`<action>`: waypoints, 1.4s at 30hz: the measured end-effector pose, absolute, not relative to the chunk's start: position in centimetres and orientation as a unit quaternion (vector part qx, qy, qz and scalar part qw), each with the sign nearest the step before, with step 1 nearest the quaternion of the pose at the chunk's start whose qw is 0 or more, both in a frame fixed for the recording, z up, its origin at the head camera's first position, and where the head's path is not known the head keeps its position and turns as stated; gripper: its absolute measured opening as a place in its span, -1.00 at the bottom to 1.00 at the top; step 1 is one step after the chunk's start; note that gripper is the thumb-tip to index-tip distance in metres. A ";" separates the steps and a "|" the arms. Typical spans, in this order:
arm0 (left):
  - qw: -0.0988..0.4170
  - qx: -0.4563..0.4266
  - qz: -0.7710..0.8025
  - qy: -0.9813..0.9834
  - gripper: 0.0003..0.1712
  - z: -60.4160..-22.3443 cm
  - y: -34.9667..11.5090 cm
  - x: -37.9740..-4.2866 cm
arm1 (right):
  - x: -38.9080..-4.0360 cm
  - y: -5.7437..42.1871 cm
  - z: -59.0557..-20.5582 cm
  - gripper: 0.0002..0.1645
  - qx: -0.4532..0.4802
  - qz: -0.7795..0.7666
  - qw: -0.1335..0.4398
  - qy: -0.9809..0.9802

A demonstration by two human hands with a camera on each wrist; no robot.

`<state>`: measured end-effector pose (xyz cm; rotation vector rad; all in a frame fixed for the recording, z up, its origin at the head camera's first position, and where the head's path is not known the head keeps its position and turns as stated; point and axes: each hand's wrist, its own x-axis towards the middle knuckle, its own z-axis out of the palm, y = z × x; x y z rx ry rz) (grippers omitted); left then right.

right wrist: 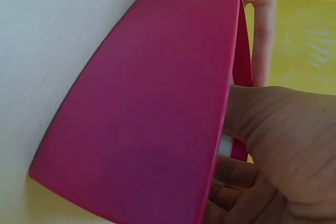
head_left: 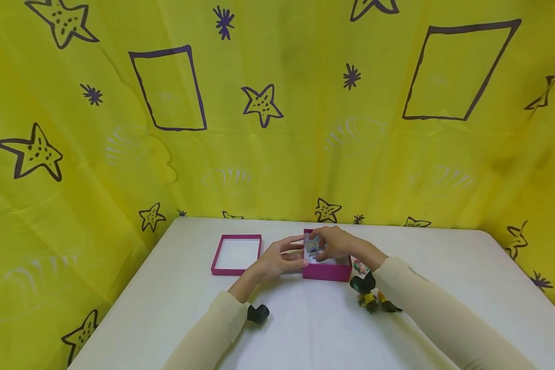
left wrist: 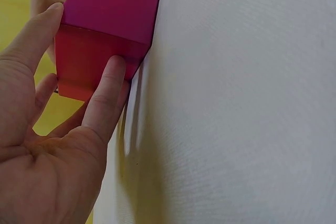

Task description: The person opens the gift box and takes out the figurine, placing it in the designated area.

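An open magenta box (head_left: 327,272) with a white inside stands on the white table. Against its left side my left hand (head_left: 277,258) rests with spread fingers; in the left wrist view the thumb (left wrist: 39,35) lies at the upper edge and a finger (left wrist: 107,90) touches the side wall. My right hand (head_left: 335,242) reaches down into the box from above. Its thumb and forefinger pinch a small mottled blue-grey thing (head_left: 312,245), whose kind I cannot tell. In the right wrist view the front wall (right wrist: 142,98) hides the fingertips.
A matching shallow magenta lid (head_left: 236,271), white inside, lies left of the box. Right of the box, partly behind the right forearm, are a small pink-and-green item (head_left: 361,266) and small yellow-and-brown figures (head_left: 368,302). A yellow curtain (head_left: 296,149) hangs behind the table.
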<state>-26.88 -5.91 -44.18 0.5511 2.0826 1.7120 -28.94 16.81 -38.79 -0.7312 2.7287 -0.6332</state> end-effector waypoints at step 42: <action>0.190 0.203 0.615 0.738 -0.20 -44.2 -5.7 -26.7 | -28.6 16.0 -40.1 -0.53 -0.229 -0.229 0.076 0.943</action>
